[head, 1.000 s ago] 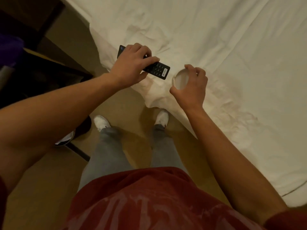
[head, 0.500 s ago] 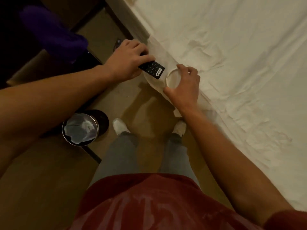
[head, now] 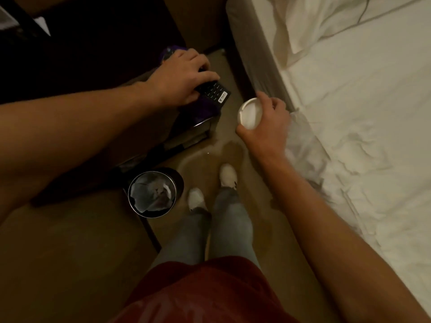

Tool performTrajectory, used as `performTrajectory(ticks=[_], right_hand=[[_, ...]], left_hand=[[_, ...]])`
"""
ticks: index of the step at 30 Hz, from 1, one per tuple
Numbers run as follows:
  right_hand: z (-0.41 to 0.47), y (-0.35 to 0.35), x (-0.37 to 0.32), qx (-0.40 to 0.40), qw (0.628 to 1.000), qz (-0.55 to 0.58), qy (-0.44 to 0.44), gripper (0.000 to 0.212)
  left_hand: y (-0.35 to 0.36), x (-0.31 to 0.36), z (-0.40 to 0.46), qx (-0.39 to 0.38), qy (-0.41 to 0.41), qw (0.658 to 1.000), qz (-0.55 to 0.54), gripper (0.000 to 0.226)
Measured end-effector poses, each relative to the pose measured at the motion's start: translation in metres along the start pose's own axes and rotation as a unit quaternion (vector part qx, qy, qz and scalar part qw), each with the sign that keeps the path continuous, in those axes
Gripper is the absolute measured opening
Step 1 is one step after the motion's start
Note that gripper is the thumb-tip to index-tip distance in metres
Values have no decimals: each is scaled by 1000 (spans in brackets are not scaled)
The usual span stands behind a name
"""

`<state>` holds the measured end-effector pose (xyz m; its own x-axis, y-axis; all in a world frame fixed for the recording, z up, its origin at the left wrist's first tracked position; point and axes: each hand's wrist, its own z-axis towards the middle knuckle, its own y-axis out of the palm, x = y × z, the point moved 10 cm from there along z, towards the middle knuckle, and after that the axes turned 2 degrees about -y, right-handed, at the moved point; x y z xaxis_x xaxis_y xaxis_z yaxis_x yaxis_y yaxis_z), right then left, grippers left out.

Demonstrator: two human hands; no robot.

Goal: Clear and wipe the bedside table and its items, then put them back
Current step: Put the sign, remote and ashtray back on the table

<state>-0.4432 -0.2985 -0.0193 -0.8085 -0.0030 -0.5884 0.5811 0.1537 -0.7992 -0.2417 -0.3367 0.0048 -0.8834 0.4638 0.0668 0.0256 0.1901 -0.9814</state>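
My left hand (head: pixel 180 78) grips a black remote control (head: pixel 215 92), holding it just above the near corner of the dark bedside table (head: pixel 93 54). A purple cloth (head: pixel 200 113) lies on that corner under the remote and hand. My right hand (head: pixel 265 122) holds a small round white dish (head: pixel 249 113), tilted, over the floor between the table and the bed (head: pixel 361 101).
A round metal waste bin (head: pixel 152 193) with a liner stands on the floor left of my feet, beside the table's base. The bed with rumpled white sheets fills the right side. A narrow strip of tan floor (head: pixel 233 148) runs between bed and table.
Both hands have carried the remote and the white dish away from the bed towards the bedside table. My view has turned left, bringing the table and bin into sight.
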Motion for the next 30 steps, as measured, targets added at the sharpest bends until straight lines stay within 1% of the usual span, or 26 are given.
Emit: performTrajectory(ticks=[4, 8, 15, 21, 25, 30], right_hand=[[50, 25, -43, -17, 999, 4, -52, 86], [101, 57, -84, -56, 995, -6, -86, 85], [172, 107, -160, -120, 979, -25, -163, 83], [226, 151, -220, -156, 962, -44, -220, 81], [256, 171, -247, -168, 953, -59, -243, 82], [293, 212, -280, -199, 939, -78, -271, 82]], left_hand=[[4, -58, 2, 5, -53, 999, -5, 61], [10, -110, -3, 13, -113, 993, -21, 60], [26, -194, -24, 14, -238, 970, -58, 59], [31, -257, -38, 32, -297, 953, -57, 62], [34, -297, -44, 29, -340, 938, -63, 63], [42, -346, -54, 13, -390, 918, -67, 64]])
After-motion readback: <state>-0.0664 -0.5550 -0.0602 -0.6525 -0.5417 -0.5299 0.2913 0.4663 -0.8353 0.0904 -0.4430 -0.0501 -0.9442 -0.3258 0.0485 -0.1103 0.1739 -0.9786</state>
